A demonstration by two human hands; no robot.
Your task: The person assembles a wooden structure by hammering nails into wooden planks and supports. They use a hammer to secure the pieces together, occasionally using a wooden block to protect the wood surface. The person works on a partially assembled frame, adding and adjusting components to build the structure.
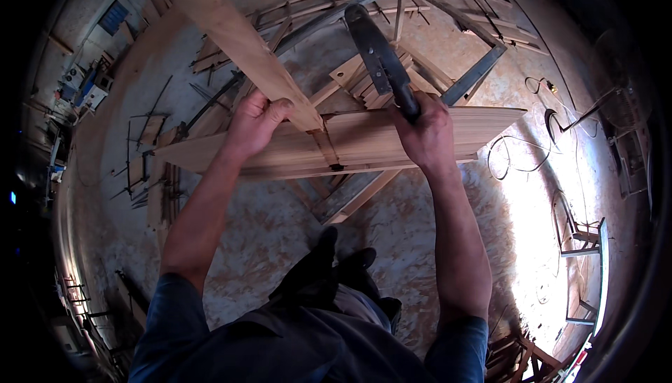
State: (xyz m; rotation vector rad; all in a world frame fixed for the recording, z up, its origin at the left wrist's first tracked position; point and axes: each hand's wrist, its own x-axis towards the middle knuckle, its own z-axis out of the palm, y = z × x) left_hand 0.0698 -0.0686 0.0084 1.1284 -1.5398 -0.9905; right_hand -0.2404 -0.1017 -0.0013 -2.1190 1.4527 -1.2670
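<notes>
My left hand (pixel 257 125) is closed round the lower part of a long, flat wooden board (pixel 234 36), which slants up and to the left. The near end of the board meets a pale wooden panel (pixel 392 141) lying crosswise in front of me. A darker strip crosses this panel just below the board's end, with a dark notch at the near edge. In my right hand (pixel 428 134) is the handle of a dark tool (pixel 378 47) with a long, rounded body and small bolts; its exact kind I cannot make out. The tool is raised above the panel.
A grey angular frame (pixel 476 75) stands beneath and beyond the panel, with wooden pieces (pixel 364 85) stacked inside it. More timber and thin bars lie on the left and at the back. A loose cable (pixel 518 166) curls over the stained floor (pixel 266 222) on the right.
</notes>
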